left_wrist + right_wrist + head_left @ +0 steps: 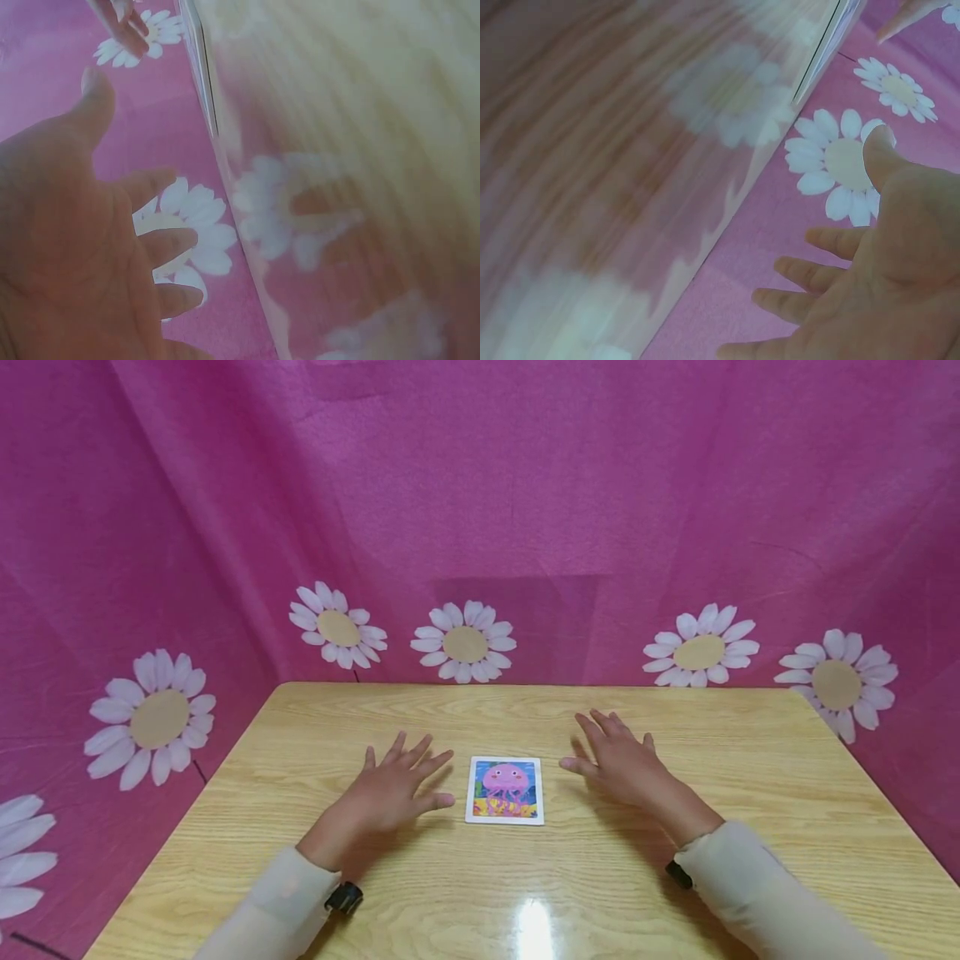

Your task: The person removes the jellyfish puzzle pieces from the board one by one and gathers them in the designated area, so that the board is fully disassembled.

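Note:
A square picture card (504,790) with a white border lies flat on the wooden table, showing a pink jellyfish over a blue and yellow sea floor. To its left, my left hand (390,789) is held with fingers spread, the thumb pointing at the card's left edge. My right hand (622,764) hovers on the other side, fingers apart and thumb toward the card. Both palms are bare in the wrist views, where the left palm (75,247) and the right palm (907,262) hold nothing. In those views the card appears only as a thin edge (199,67) on the tabletop.
The light wooden table (225,827) has a glossy top that reflects a bright light near its front. Pink cloth (525,485) printed with white daisies hangs behind it and along both sides. A black strap camera (344,897) sits at the left cuff.

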### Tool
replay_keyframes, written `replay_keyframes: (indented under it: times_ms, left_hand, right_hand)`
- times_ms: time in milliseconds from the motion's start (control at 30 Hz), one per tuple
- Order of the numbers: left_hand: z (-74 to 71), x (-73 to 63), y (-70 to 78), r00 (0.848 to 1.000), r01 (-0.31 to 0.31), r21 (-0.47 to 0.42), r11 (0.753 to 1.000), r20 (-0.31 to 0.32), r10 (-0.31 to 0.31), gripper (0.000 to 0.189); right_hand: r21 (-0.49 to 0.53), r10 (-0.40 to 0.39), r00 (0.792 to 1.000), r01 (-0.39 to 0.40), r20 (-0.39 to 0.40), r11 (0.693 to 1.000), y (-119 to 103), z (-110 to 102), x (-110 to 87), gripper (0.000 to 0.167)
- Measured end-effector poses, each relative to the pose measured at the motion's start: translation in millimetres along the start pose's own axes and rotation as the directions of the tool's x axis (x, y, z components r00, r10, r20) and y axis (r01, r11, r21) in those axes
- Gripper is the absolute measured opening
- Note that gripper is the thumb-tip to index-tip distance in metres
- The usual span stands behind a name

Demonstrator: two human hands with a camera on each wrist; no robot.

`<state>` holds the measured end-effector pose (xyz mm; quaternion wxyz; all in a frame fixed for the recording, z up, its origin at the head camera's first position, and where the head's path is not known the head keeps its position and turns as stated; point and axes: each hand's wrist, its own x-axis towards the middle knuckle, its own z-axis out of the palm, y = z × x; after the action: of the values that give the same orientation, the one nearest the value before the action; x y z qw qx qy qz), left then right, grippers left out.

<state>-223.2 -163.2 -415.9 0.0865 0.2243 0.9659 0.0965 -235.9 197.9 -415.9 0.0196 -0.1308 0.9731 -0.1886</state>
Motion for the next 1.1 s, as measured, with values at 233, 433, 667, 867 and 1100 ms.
replay_keyframes:
  times_ms: [233, 433, 667, 867, 1100]
  left_hand:
    - [3.7, 1.5, 7.2, 0.999, -0.030, -0.003, 1.000, 0.023, 0.030, 0.075]
    - [4.8, 2.7, 13.1, 0.998, -0.048, 0.002, 0.999, 0.046, 0.048, 0.077]
    - [8.3, 2.7, 18.1, 0.994, -0.067, -0.002, 0.998, 0.082, 0.067, 0.079]
    - [12.2, 6.2, 24.2, 0.989, -0.072, 0.008, 0.997, 0.127, 0.070, 0.079]
    - [11.7, 5.3, 31.9, 0.982, -0.074, 0.023, 0.997, 0.173, 0.069, 0.078]
  right_hand:
    - [-0.002, -0.012, 1.000, 0.012, 0.023, 1.000, -8.1, 5.5, 6.1, 0.085]
    - [-0.015, -0.027, 0.999, 0.027, 0.032, 1.000, -16.7, 10.7, 10.9, 0.084]
    - [0.001, -0.057, 0.996, 0.058, 0.065, 0.998, -27.1, 16.3, 13.0, 0.083]
    - [0.042, -0.086, 0.992, 0.082, 0.091, 0.996, -34.9, 20.4, 18.2, 0.083]
    - [0.095, -0.117, 0.985, 0.105, 0.129, 0.990, -42.1, 23.9, 24.4, 0.080]
